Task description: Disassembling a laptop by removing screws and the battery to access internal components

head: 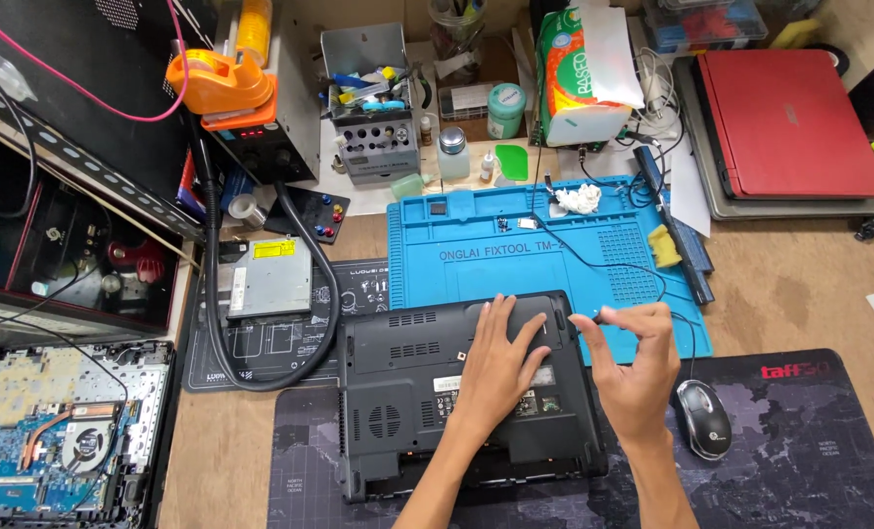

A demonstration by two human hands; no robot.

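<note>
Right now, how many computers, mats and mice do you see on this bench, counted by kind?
Laptops: 3 (black one under the left hand, red one, opened one)
Work mats: 3 (blue, dark map, black)
Mice: 1
Total: 7

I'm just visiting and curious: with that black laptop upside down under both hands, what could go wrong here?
Some possible risks:
1. The right hand pinches a thin black cable that trails over the blue silicone repair mat; a tug might drag small parts off it.
2. The left hand presses flat on the upturned black laptop; hard pressure might strain its casing.
</note>
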